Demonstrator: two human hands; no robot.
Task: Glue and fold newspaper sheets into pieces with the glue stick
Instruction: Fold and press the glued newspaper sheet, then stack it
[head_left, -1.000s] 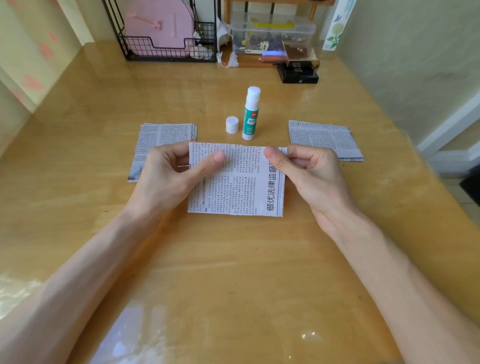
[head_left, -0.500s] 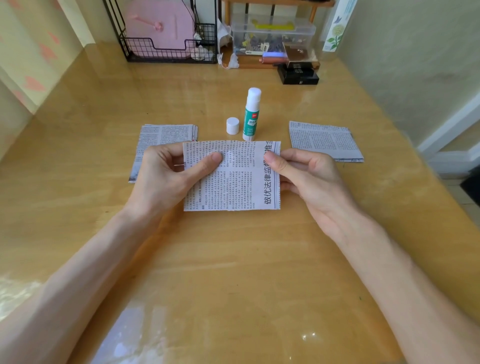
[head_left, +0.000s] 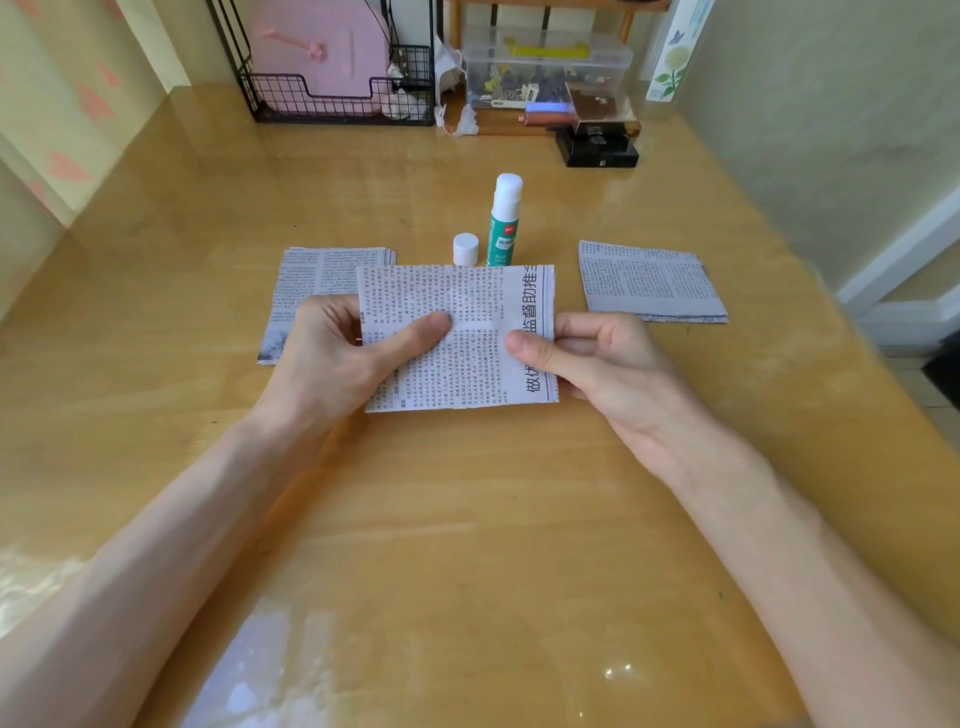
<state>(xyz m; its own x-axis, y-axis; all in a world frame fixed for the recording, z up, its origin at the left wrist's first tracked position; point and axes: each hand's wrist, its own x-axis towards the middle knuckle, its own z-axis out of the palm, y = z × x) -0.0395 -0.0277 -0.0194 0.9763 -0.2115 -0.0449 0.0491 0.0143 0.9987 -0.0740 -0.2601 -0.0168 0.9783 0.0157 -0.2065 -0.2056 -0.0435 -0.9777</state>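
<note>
A newspaper sheet (head_left: 467, 312) with small print and a large headline along its right side is held just above the wooden table (head_left: 467, 519). My left hand (head_left: 332, 358) pinches its left edge, thumb on top. My right hand (head_left: 597, 358) pinches its right edge, thumb on the headline. Behind the sheet the green and white glue stick (head_left: 503, 221) stands upright and uncapped, with its white cap (head_left: 465, 249) beside it on the left.
A stack of newspaper sheets (head_left: 317, 280) lies left of my left hand. A folded newspaper piece (head_left: 649, 280) lies to the right. At the table's back stand a black wire basket (head_left: 337, 98), a clear plastic box (head_left: 545, 67) and a black box (head_left: 597, 148).
Both hands have drawn the sheet slightly toward me and turned it upright, so its top edge rises in front of the glue stick's base. Glue stick and cap have not moved.
</note>
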